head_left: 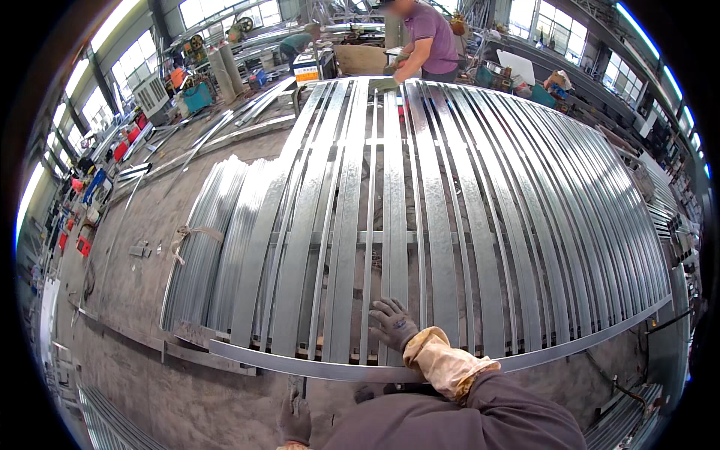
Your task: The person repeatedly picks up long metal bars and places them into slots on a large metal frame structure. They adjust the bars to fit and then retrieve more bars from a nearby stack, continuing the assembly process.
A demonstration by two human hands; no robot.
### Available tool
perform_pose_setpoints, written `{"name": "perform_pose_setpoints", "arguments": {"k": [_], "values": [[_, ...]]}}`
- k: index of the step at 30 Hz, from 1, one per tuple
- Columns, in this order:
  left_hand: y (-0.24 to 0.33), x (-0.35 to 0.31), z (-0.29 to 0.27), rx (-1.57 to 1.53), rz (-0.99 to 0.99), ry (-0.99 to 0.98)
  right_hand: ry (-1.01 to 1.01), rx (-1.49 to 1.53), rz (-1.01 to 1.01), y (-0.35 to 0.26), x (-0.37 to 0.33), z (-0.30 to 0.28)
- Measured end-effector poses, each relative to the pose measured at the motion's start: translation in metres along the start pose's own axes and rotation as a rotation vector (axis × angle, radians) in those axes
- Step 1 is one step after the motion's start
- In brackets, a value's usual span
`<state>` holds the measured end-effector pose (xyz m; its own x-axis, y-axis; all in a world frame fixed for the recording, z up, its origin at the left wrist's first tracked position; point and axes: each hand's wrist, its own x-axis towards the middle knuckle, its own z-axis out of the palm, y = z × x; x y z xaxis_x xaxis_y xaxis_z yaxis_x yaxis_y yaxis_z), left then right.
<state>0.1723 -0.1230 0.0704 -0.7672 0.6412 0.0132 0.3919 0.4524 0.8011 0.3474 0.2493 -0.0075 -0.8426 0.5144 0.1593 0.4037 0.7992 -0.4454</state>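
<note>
My right hand, in a grey work glove with a tan cuff, lies open with fingers spread on a flat metal slat close to the near end of a large frame. Lower and to the left, my left hand, gloved in grey too, hangs short of the frame's front rail. Its fingers point forward, apart from the rail, and nothing shows in them. Long silvery slats run away from me, with narrower strips between them. Across the far end, a person in a purple shirt has a gloved hand at the slats.
A tied bundle of thin metal strips lies left of the slats, with a cloth band round it. Long metal bars extend at the far left. Another person bends over at the back. More metal profiles sit at lower left.
</note>
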Motion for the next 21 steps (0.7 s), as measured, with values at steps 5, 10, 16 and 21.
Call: {"name": "perform_pose_setpoints", "arguments": {"k": [5, 10, 16, 21], "values": [[0.004, 0.036, 0.031, 0.080, 0.211, -0.077, 0.063, 0.062, 0.215, -0.001, 0.020, 0.000], [0.012, 0.055, 0.047, 0.300, 0.326, -0.155, -0.015, -0.005, 0.388, 0.008, 0.044, -0.016], [0.018, 0.094, 0.062, 0.326, 0.472, -0.258, 0.029, -0.120, 0.341, 0.011, 0.043, -0.006], [0.003, 0.136, 0.074, 0.383, 0.636, -0.302, 0.083, -0.129, 0.355, 0.016, 0.043, 0.000]]}}
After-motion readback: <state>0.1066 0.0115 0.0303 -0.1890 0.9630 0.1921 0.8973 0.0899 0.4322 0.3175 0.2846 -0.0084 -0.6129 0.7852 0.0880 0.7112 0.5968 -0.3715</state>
